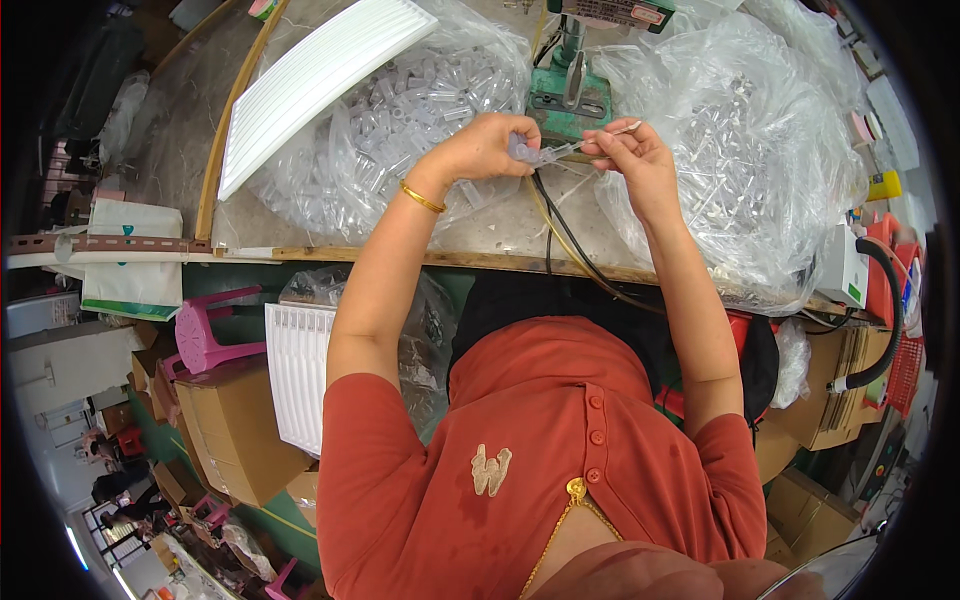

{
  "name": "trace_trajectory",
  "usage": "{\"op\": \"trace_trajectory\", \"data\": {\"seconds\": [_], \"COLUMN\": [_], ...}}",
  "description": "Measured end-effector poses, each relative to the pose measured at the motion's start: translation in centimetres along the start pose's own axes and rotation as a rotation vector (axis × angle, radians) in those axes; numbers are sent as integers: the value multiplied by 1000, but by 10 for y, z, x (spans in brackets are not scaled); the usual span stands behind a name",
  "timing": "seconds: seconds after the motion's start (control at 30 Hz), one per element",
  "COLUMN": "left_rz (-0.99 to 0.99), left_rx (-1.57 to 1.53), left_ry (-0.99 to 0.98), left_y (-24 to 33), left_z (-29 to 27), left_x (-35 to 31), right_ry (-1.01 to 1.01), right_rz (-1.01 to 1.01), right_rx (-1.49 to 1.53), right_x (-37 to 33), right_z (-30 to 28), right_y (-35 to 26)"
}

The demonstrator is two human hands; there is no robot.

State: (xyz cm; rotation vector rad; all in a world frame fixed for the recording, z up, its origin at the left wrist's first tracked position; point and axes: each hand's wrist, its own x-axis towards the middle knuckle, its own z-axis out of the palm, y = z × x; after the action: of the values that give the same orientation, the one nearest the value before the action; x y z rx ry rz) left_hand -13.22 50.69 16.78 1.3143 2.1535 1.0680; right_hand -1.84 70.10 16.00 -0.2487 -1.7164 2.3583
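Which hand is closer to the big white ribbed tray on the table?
Left. The left hand is just right of the white ribbed tray; the right hand is farther right, beyond the left hand.

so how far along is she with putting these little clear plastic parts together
Done: no pile of finished pieces can be told apart, so the count so far cannot be read. In hand: the left hand pinches a small clear tube piece, and the right hand feeds a thin clear stick into it. Left: the bag of clear tubes and the bag of thin parts both look well filled, so much remains.
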Motion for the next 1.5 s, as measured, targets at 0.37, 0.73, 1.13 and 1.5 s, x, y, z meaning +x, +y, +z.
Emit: {"op": "trace_trajectory", "data": {"seconds": [0.37, 0.73, 1.13, 1.5], "left_rz": [-31, -90, 15, 94], "left_rx": [-113, -799, -688, -806], "left_ry": [-54, 759, 794, 785], "left_y": [10, 20, 13, 12], "left_z": [-15, 12, -6, -3], "left_x": [17, 88, 106, 112], "right_ry": [-106, 252, 375, 310], "right_rz": [-120, -205, -318, -337], "right_rx": [-613, -425, -430, -478], "right_x": [2, 46, 91, 86], "right_z": [-12, 9, 20, 21], "right_y": [-2, 29, 43, 38]}}
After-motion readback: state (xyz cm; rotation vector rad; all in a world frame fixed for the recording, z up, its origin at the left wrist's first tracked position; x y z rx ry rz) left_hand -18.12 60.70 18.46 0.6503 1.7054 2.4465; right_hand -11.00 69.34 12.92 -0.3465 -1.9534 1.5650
